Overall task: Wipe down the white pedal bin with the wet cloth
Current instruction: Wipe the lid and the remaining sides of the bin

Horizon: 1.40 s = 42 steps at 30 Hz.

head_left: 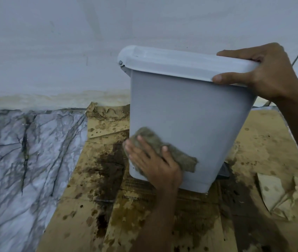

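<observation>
My left grip [153,160] lies flat, fingers straight and thumb spread, pressing the wet cloth [182,159] against the lower part of the white pedal bin [181,110], near its lower left corner. The grey-brown cloth is bunched under my palm and pokes out above my fingers and to the right of my thumb. My right grip [266,73] clasps the near right corner of the closed lid [172,64], fingers over the top and thumb against the lid's front edge. The bin stands on flattened cardboard [82,206] blotched with dark stains, close to the pale wall [53,42]. Its dark pedal [223,170] shows at the bottom right. Marble-patterned floor [17,160] lies to the left.
</observation>
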Each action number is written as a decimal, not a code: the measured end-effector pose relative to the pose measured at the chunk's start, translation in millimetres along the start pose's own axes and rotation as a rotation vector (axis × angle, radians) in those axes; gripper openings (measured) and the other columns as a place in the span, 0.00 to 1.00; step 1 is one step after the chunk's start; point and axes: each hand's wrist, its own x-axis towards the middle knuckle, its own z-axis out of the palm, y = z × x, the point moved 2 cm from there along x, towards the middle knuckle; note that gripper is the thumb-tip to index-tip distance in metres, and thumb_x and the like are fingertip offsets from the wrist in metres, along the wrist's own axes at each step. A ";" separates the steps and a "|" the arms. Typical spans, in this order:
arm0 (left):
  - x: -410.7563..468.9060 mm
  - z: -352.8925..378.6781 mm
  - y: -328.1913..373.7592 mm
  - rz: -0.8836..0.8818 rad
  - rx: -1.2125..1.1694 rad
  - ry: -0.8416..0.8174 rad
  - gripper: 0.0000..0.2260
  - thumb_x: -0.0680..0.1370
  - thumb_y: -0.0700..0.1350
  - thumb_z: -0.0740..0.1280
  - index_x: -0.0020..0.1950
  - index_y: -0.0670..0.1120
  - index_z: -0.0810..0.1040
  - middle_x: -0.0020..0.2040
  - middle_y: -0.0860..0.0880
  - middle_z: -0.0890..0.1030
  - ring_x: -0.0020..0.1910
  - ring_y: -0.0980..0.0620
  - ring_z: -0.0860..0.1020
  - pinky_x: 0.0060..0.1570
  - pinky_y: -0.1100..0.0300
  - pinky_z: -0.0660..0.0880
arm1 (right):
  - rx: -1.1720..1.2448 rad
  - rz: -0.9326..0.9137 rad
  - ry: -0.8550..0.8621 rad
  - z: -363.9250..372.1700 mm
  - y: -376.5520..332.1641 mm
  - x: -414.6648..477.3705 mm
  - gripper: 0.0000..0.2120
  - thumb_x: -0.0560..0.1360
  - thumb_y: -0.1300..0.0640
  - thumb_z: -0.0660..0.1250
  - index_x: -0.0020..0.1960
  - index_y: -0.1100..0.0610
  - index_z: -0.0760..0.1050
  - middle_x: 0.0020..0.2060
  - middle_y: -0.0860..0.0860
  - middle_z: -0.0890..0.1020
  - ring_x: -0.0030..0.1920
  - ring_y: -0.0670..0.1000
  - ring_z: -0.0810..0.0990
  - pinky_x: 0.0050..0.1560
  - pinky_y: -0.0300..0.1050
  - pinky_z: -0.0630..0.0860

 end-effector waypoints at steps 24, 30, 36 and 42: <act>-92.6 20.6 38.7 0.302 0.138 -0.347 0.32 0.84 0.61 0.47 0.82 0.46 0.41 0.81 0.39 0.38 0.80 0.39 0.40 0.79 0.46 0.39 | -0.001 -0.010 0.023 -4.0 7.7 -0.3 0.31 0.59 0.31 0.76 0.58 0.45 0.84 0.57 0.43 0.85 0.59 0.41 0.82 0.61 0.54 0.79; 40.7 1.2 51.1 1.258 0.144 -0.285 0.27 0.83 0.56 0.59 0.80 0.49 0.59 0.81 0.42 0.52 0.81 0.44 0.46 0.79 0.47 0.45 | 0.003 -0.013 0.020 -5.7 8.4 1.7 0.31 0.60 0.31 0.77 0.59 0.46 0.84 0.57 0.44 0.85 0.58 0.40 0.82 0.58 0.50 0.80; 81.0 -6.4 52.8 0.918 0.142 -0.036 0.30 0.81 0.55 0.58 0.80 0.45 0.55 0.79 0.37 0.51 0.80 0.39 0.48 0.78 0.40 0.47 | -0.016 -0.002 0.019 -2.3 7.2 4.1 0.31 0.59 0.29 0.76 0.58 0.44 0.85 0.57 0.42 0.85 0.58 0.39 0.82 0.59 0.52 0.80; -3.6 16.9 -7.2 1.467 0.276 -0.327 0.29 0.84 0.56 0.51 0.82 0.47 0.49 0.82 0.39 0.49 0.81 0.41 0.44 0.79 0.45 0.42 | -0.022 0.014 0.024 -2.2 8.5 2.7 0.31 0.59 0.28 0.75 0.58 0.43 0.85 0.57 0.40 0.85 0.58 0.39 0.82 0.60 0.52 0.79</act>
